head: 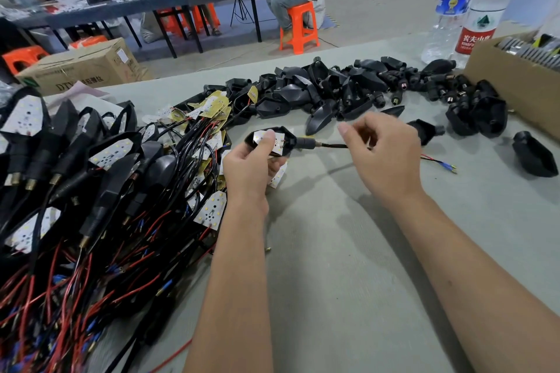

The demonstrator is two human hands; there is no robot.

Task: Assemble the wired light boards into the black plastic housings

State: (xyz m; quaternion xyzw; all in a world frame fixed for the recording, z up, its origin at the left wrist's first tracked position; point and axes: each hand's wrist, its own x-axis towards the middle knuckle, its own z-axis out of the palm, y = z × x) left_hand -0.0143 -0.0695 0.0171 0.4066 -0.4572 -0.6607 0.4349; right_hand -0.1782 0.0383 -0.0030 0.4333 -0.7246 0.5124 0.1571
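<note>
— What is lying off to the outside of the left hand (249,167)?

— The finished pile (69,179), housings with boards already seated and red and black leads trailing toward the person (kept apart from the loose stock, I would judge). Loose light boards (212,209) are sitting just beside that wrist.

— And the left hand itself?

— It is gripping a black housing (274,142) from below, thumb pressing down on the white light board (266,140) inside it, probably to keep the board seated while the wire is being drawn.

— Moving across to the right hand (382,151)?

— Its fingers are curling round the black cable (331,146) coming out of the housing's stem; the red and blue wire ends (439,163) are showing just past it. Pulling there would be taking up slack.

— Beyond it?

— Empty black housings (333,91) are heaped further out from both hands, within reach, with a cardboard box (512,82) and two water bottles (466,6) past the right hand.
</note>
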